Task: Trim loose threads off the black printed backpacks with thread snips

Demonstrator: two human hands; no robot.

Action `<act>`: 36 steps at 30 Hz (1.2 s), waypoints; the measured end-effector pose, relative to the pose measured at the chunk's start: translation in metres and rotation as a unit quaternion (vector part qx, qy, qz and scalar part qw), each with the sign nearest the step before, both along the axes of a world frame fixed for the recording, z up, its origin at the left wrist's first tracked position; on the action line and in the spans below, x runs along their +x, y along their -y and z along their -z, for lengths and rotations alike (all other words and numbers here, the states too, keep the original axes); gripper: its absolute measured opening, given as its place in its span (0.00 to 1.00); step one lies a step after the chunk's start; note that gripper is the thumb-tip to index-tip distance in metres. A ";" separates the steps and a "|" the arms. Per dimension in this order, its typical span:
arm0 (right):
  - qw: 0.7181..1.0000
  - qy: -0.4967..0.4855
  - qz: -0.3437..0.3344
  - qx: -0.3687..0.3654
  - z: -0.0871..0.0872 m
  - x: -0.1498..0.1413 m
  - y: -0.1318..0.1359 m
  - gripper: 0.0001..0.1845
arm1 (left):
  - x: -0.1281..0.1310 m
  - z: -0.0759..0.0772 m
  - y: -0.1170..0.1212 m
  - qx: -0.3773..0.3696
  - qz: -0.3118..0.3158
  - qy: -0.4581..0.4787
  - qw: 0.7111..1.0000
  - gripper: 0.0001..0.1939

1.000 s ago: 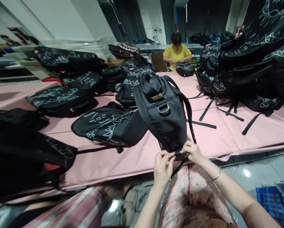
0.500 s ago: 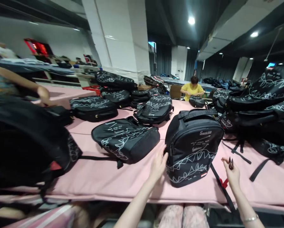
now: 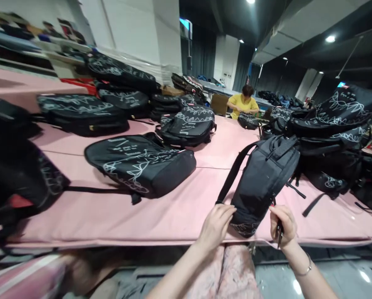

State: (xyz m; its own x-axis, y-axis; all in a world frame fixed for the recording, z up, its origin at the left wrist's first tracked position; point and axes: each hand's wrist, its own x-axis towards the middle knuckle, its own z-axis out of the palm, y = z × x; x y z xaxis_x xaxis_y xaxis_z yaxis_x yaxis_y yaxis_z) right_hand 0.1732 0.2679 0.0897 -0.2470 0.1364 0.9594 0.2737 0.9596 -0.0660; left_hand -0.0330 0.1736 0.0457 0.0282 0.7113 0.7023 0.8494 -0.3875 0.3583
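A black backpack [image 3: 260, 182] stands tilted on the pink table in front of me, its side panel facing me and a shoulder strap looping out on its left. My left hand [image 3: 217, 224] pinches it at the lower left edge. Beside its lower right edge is my right hand [image 3: 284, 226], closed around dark thread snips [image 3: 279, 233] that point downward in the palm. The thumb and forefinger of that hand are at the bag's edge, by a small red bit; their exact contact is unclear.
Another black backpack [image 3: 142, 166] with white scribble print lies left of centre. More bags are piled on the right [image 3: 332, 124] and at the back left. A person in yellow [image 3: 243, 104] works on a bag across the pink table [image 3: 173, 220]. Dark bags crowd the left edge.
The backpack has turned from its printed front to its side and now leans. My right hand has come in to its edge, the snips swinging from pointing up to down. My view has shifted.
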 end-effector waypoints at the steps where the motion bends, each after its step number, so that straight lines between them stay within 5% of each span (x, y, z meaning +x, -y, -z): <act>1: 1.000 0.023 -0.004 -0.004 0.001 0.005 0.002 0.22 | -0.003 -0.001 -0.003 0.000 0.005 0.001 1.000 0.15; 7: 0.954 0.295 -0.046 -0.016 0.008 0.024 0.011 0.21 | 0.003 -0.005 -0.024 -0.097 0.013 -0.011 0.995 0.16; 14: 0.903 0.406 0.109 -0.086 0.031 -0.006 0.015 0.26 | 0.004 -0.010 -0.031 -0.119 0.047 0.036 0.991 0.10; 17: 0.907 0.373 0.165 -0.108 0.046 -0.021 0.018 0.23 | -0.008 -0.003 -0.031 -0.098 0.021 0.088 0.991 0.08; 20: 0.923 0.316 0.163 -0.147 0.056 -0.030 0.021 0.20 | -0.019 0.001 -0.039 -0.081 -0.020 0.142 0.986 0.25; 23: 0.930 0.290 0.138 -0.180 0.060 -0.034 0.023 0.23 | -0.020 -0.002 -0.058 -0.133 0.012 0.158 0.978 0.39; 28: 0.937 0.224 0.147 -0.225 0.067 -0.033 0.020 0.26 | -0.005 -0.009 -0.086 -0.192 -0.012 0.154 0.969 0.31; 36: 0.945 0.182 0.013 -0.270 0.071 -0.017 0.008 0.23 | 0.020 -0.012 -0.100 -0.235 -0.143 0.149 0.950 0.23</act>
